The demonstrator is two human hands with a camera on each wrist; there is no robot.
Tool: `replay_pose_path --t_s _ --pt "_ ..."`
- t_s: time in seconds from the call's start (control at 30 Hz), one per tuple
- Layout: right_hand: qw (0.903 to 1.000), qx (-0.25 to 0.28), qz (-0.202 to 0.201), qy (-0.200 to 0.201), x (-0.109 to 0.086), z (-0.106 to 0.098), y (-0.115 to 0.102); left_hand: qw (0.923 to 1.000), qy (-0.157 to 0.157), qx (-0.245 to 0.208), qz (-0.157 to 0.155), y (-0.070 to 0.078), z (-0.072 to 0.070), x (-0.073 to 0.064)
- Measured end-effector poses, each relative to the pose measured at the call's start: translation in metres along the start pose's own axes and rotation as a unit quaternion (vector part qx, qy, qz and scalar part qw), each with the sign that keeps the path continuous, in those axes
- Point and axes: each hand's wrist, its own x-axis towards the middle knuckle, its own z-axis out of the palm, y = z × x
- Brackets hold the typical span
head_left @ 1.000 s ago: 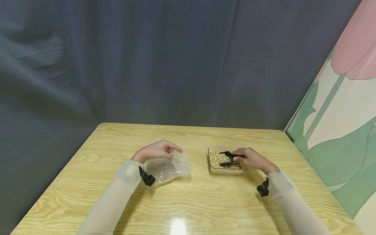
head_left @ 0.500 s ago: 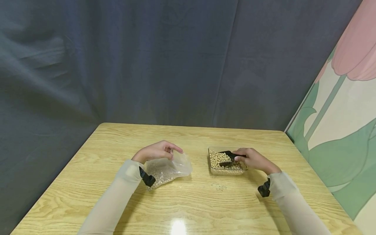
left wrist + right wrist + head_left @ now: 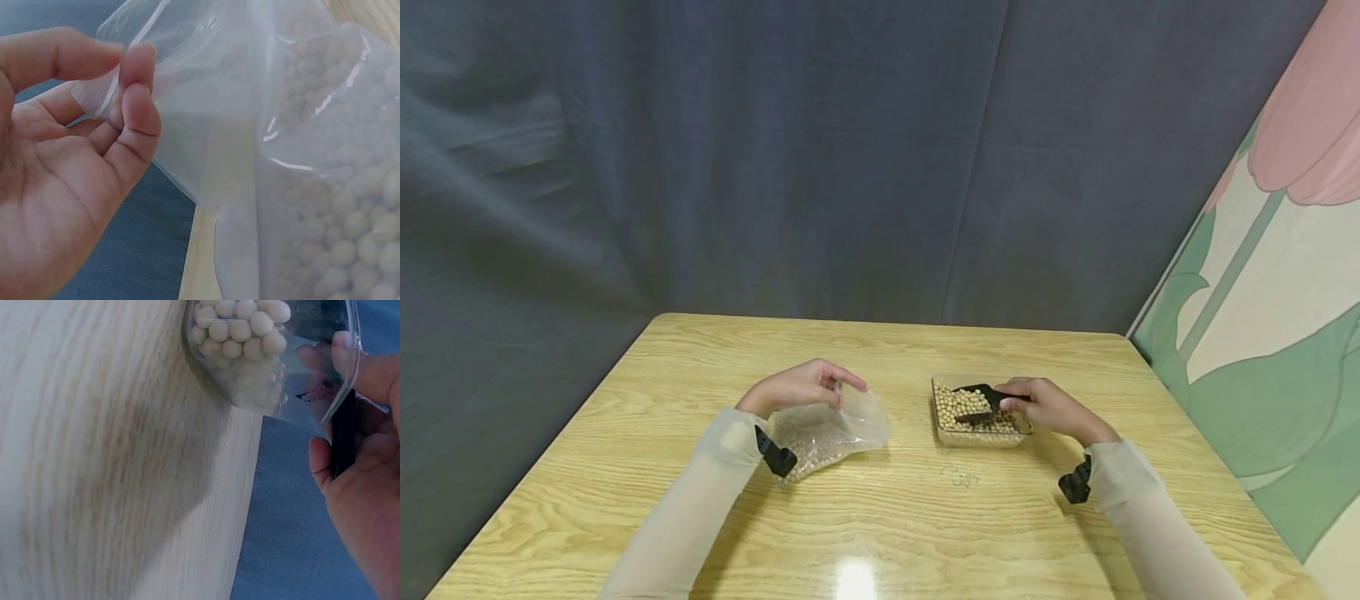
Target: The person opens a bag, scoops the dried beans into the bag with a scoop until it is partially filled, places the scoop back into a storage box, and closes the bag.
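My left hand (image 3: 797, 387) pinches the zip edge of a clear plastic bag (image 3: 865, 421) between thumb and fingers, seen close in the left wrist view. Pale round balls (image 3: 350, 231), bean-like, fill the lower part of the bag, which lies on the table. To the right stands a clear rectangular container (image 3: 981, 440) of similar pale balls (image 3: 950, 406). My right hand (image 3: 1051, 410) grips the handle of a black scoop (image 3: 976, 418), whose blade sits among those balls with some lying in it. The handle (image 3: 342, 440) shows beyond the container wall in the right wrist view.
A wood-grain table (image 3: 895, 533) carries both bag and container. Small faint clear marks (image 3: 961, 477) show on it in front of the container. Behind hangs a dark blue curtain (image 3: 820, 167), and a wall with a flower painting (image 3: 1262, 333) rises at the right.
The scoop has shifted slightly left among the balls, with my right hand still on its handle. My left hand and the bag have stayed in place.
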Motion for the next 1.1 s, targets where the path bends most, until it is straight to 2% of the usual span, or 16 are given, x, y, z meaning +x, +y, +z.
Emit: replay_pose_path --t_s 0.37,0.73,1.1 --pt "0.9992 0.028 0.027 -0.002 -0.0015 0.0001 0.0027 0.9999 -0.007 0.001 0.011 -0.0017 -0.0002 0.0003" --pt "0.9984 0.044 0.035 -0.003 -0.0023 0.0002 0.005 0.9999 -0.008 0.006 0.011 -0.0048 -0.0006 0.0016" --pt "0.9971 0.063 0.041 -0.002 -0.0031 0.0002 0.0084 0.9999 -0.008 0.003 0.013 -0.0017 0.0005 -0.0003"
